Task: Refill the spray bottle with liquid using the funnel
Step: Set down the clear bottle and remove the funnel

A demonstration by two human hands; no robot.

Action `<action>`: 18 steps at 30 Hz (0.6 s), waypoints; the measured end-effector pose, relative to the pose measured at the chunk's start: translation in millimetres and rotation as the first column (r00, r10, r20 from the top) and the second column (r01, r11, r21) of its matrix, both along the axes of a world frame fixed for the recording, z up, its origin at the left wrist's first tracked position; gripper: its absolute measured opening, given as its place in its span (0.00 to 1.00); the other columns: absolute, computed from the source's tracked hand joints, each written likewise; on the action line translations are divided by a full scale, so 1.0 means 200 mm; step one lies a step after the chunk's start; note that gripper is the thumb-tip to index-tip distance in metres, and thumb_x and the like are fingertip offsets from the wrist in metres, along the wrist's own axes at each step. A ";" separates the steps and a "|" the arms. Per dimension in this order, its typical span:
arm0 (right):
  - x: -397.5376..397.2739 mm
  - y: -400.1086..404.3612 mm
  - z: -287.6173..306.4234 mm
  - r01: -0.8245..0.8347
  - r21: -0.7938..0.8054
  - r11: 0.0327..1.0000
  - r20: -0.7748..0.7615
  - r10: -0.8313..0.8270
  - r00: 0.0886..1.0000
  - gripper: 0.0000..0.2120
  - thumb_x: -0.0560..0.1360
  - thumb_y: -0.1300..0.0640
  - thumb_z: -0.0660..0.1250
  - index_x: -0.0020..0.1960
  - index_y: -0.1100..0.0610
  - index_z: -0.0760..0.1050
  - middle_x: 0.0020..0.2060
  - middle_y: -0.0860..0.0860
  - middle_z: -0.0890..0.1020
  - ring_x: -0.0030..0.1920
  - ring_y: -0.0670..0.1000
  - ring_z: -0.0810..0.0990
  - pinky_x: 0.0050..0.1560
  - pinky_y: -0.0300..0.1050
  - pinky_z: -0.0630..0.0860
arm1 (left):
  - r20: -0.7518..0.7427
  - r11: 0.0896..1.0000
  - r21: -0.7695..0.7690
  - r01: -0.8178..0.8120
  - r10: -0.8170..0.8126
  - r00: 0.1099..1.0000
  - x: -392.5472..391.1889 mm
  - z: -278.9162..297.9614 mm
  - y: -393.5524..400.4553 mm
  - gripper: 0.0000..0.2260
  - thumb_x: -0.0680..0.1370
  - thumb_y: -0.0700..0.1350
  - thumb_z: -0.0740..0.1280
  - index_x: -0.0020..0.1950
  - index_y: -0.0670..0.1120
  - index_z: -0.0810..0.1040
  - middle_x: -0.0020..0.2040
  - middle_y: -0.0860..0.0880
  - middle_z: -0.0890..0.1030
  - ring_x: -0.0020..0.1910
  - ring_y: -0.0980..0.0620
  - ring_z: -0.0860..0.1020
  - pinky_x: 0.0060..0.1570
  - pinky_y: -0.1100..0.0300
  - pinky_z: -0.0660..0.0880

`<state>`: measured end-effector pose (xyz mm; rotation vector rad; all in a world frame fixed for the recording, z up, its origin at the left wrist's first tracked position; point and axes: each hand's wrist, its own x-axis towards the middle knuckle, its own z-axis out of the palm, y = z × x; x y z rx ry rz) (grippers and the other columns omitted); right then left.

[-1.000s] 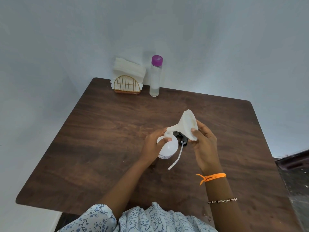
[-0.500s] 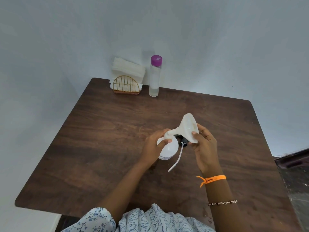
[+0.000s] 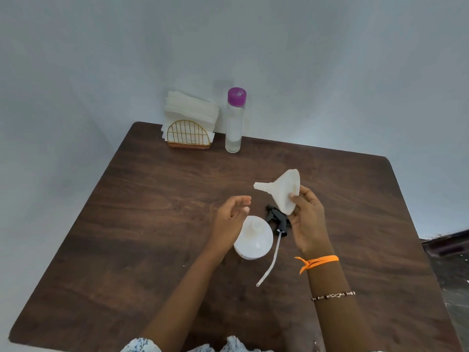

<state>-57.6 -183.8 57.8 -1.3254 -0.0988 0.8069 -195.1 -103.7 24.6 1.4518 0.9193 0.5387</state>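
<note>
The white spray bottle [image 3: 253,238] stands upright on the brown table [image 3: 152,224], its neck uncapped. Its black trigger head [image 3: 277,219] with a long white dip tube [image 3: 269,265] lies on the table just right of the bottle. My right hand [image 3: 308,222] pinches the rim of the white funnel [image 3: 284,190], held in the air with its spout pointing left, above and right of the bottle. My left hand [image 3: 229,219] hovers beside the bottle's left shoulder with relaxed fingers and holds nothing. A clear bottle with a purple cap [image 3: 234,120] holds liquid at the table's far edge.
A gold wire holder with white napkins [image 3: 189,128] stands at the far edge, left of the purple-capped bottle. Pale walls close in behind and to the left. The table's right edge drops to a dark floor area [image 3: 446,262].
My left hand has let go of the spray bottle and opened. My right hand has lifted the funnel up and to the right, taking its spout away from the bottle's neck.
</note>
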 end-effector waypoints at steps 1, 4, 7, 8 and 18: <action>0.03 0.04 -0.02 0.003 -0.048 0.999 0.077 0.001 0.997 0.10 0.77 0.67 0.61 0.56 0.60 0.75 0.51 0.55 0.80 0.49 0.53 0.79 0.44 0.45 0.80 | -0.006 1.000 -0.001 -0.009 0.009 1.000 0.02 0.00 0.03 0.10 0.78 0.42 0.63 0.57 0.53 0.76 0.54 0.59 0.79 0.56 0.62 0.76 0.51 0.69 0.71; 0.11 0.18 -0.06 0.048 -0.159 0.986 0.303 0.003 0.953 0.07 0.75 0.67 0.64 0.52 0.61 0.75 0.45 0.51 0.80 0.47 0.49 0.78 0.46 0.40 0.78 | -0.038 0.999 0.011 -0.034 0.034 0.999 0.10 -0.01 0.12 0.10 0.78 0.42 0.63 0.56 0.54 0.77 0.53 0.60 0.79 0.54 0.63 0.76 0.50 0.68 0.71; 0.21 0.33 -0.12 0.090 -0.208 0.974 0.456 0.015 0.890 0.07 0.73 0.69 0.65 0.47 0.59 0.75 0.41 0.47 0.79 0.43 0.45 0.76 0.39 0.28 0.74 | -0.063 0.998 0.009 -0.054 0.055 0.997 0.18 -0.03 0.22 0.11 0.78 0.43 0.63 0.56 0.56 0.76 0.52 0.60 0.79 0.52 0.64 0.76 0.52 0.66 0.72; 0.25 0.38 -0.14 0.094 -0.228 0.969 0.495 0.032 0.868 0.08 0.72 0.69 0.65 0.46 0.57 0.75 0.40 0.47 0.78 0.41 0.45 0.76 0.38 0.27 0.73 | -0.057 0.998 0.001 -0.063 0.063 0.996 0.21 -0.03 0.25 0.11 0.78 0.42 0.63 0.56 0.56 0.75 0.51 0.59 0.79 0.52 0.64 0.76 0.51 0.67 0.72; 0.53 0.80 -0.39 0.135 -0.376 0.917 0.610 0.135 0.781 0.09 0.69 0.69 0.62 0.44 0.59 0.76 0.40 0.50 0.79 0.39 0.47 0.75 0.34 0.24 0.68 | -0.058 0.996 -0.061 -0.069 0.065 0.996 0.39 -0.15 0.42 0.12 0.77 0.38 0.63 0.56 0.53 0.75 0.51 0.55 0.79 0.51 0.64 0.76 0.47 0.77 0.71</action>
